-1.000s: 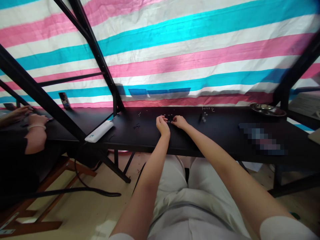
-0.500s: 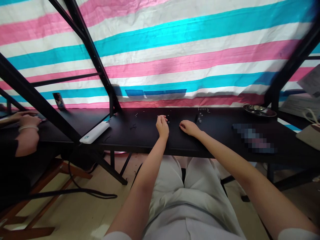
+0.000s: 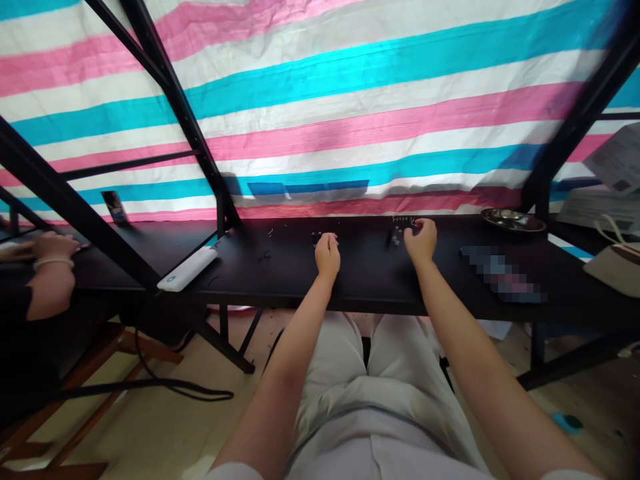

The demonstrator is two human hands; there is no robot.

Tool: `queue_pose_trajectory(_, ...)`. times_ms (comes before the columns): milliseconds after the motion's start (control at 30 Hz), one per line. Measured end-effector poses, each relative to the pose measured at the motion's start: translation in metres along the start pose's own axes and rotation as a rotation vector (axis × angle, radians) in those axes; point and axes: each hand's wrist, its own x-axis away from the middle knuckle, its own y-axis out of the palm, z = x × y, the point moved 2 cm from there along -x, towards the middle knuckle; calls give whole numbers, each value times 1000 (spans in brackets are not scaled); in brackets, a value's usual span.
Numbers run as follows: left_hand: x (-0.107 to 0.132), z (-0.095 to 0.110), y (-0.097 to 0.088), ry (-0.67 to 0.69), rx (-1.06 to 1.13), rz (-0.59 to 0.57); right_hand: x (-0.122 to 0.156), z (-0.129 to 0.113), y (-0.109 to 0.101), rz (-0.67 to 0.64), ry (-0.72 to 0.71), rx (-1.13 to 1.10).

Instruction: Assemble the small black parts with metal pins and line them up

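My left hand (image 3: pixel 328 253) rests on the black table (image 3: pixel 360 273) with its fingers curled, right next to a small cluster of dark parts (image 3: pixel 317 237). What it holds, if anything, is too small to make out. My right hand (image 3: pixel 421 240) is further right and back, fingers bent in a pinch over another cluster of small dark and grey parts (image 3: pixel 397 233). Both bare forearms reach out from my lap in white trousers.
A white oblong device (image 3: pixel 187 269) lies left on the table. A metal dish (image 3: pixel 513 219) sits at the back right, a blurred patch (image 3: pixel 500 273) in front of it. Black frame struts (image 3: pixel 170 100) cross left. Another person's hands (image 3: pixel 50 248) work at far left.
My right hand has left the spot beside my left hand and moved right and back to the second cluster of parts. My left hand stays about where it was.
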Motion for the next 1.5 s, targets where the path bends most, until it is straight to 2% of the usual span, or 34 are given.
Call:
queue_pose_trajectory(200, 2, 2, 1, 46, -59, -59, 3, 11, 11, -289, 224, 95)
queue_pose_trajectory(300, 1, 3, 1, 48, -76, -79, 5, 13, 16, -355, 224, 138)
queue_pose_trajectory(500, 3, 2, 4, 37, -104, -139, 9, 13, 18, -374, 144, 197)
queue_pose_trajectory(967, 4, 4, 4, 14, -143, -198, 8, 12, 22, -402, 146, 216)
queue_pose_trajectory(1167, 4, 3, 4, 10, -140, -200, 8, 5, 17, -387, 169, 218)
queue_pose_trajectory(1267, 4, 2, 5, 12, -141, -198, 9, -1, 16, -359, 110, 202)
queue_pose_trajectory(1500, 4, 1, 6, -14, -153, -215, 16, -13, 22, -415, -154, 160)
